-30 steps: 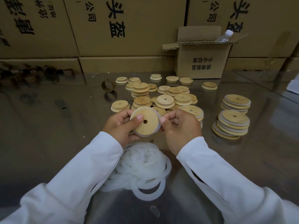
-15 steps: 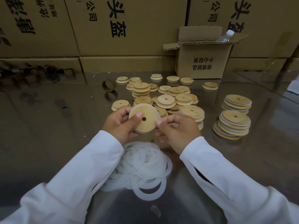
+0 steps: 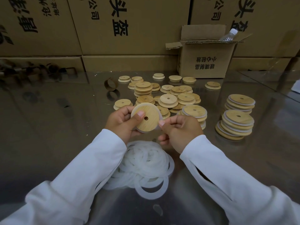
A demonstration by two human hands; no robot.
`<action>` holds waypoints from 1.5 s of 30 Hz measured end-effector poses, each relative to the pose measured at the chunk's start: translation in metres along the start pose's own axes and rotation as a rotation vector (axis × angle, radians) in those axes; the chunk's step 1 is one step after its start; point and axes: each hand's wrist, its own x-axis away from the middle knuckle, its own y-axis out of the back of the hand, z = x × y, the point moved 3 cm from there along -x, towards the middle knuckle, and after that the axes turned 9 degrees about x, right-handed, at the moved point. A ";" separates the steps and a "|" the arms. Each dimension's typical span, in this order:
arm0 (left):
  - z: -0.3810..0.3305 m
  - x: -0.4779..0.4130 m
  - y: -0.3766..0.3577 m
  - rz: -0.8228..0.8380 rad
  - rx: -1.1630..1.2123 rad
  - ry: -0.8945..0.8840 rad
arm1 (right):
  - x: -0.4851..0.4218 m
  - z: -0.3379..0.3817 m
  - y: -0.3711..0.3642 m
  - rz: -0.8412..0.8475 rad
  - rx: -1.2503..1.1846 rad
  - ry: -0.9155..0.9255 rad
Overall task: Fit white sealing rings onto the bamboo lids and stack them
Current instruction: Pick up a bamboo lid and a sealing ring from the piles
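Note:
My left hand (image 3: pixel 121 121) holds a round bamboo lid (image 3: pixel 146 115) with a centre hole, thumb pressed on its face. A white sealing ring (image 3: pixel 160 118) shows around the lid's edge, and my right hand (image 3: pixel 180 130) pinches that ring at the lid's right side. A heap of loose white rings (image 3: pixel 146 164) lies on the table just below my hands. Behind them lie several bare bamboo lids (image 3: pixel 168 100). Stacks of ringed lids (image 3: pixel 236 123) stand to the right, with another ringed stack (image 3: pixel 194 112) behind my right hand.
A shiny metal table (image 3: pixel 48 127) carries everything. An open small carton (image 3: pixel 206 59) with a plastic bottle (image 3: pixel 228 35) stands at the back right. Large cartons (image 3: pixel 129 26) wall off the back. A cardboard tape core (image 3: pixel 111 84) stands left of the lids.
My right hand has slid off the lid's face to its right edge and now pinches the white ring there. The lid stays held in my left hand.

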 end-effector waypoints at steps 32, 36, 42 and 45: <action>-0.001 -0.001 0.002 0.060 0.064 0.090 | 0.003 0.006 0.003 0.076 -0.087 0.004; -0.001 -0.001 0.002 0.064 0.109 0.114 | 0.002 0.008 0.004 0.106 -0.133 0.002; -0.003 0.000 0.002 0.068 0.128 0.130 | 0.001 0.007 0.004 0.133 -0.193 -0.013; -0.002 -0.001 0.003 0.048 0.123 0.144 | 0.000 0.005 0.005 0.129 -0.160 -0.050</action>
